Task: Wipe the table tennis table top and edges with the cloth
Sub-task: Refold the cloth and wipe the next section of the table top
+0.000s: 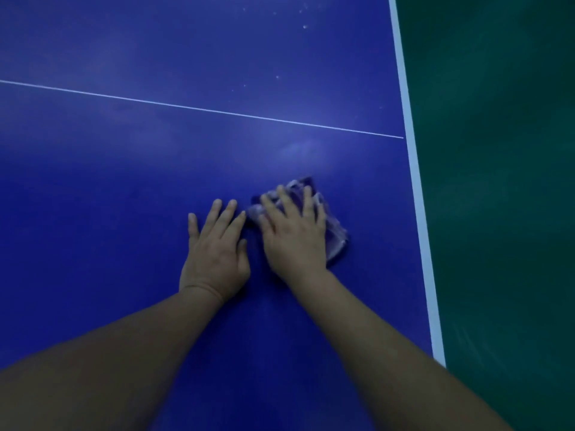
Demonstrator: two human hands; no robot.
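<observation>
1. We take the white edge stripe [417,194] along the table's right side as our landmark; every position below is given relative to it.
2. The table top [130,169] is blue and extends left of the stripe. A thin white centre line [199,108] crosses it and meets the stripe at its far part.
3. The cloth [334,241], purple with pale checks, lies crumpled flat on the table top, near the stripe but clear of it, with a band of bare blue between them. Its outline is motion-blurred.
4. Our right hand [294,237] lies palm-down on the cloth, fingers straight and spread, pressing it onto the surface. We see no curl around the fabric and no pinch; the cloth shows beyond the fingertips and along the side of the hand facing the stripe.
5. Our left hand [216,253] lies flat on bare blue surface, farther from the stripe than the right hand. Its fingers are extended and close together, holding nothing. Its index fingertip is just beside the cloth's left edge; we cannot tell whether it touches.
6. Pale specks [304,27] dot the table top on the far side of the centre line, near the stripe.
7. Beyond the stripe, off the table, we see dark green floor [497,150].
</observation>
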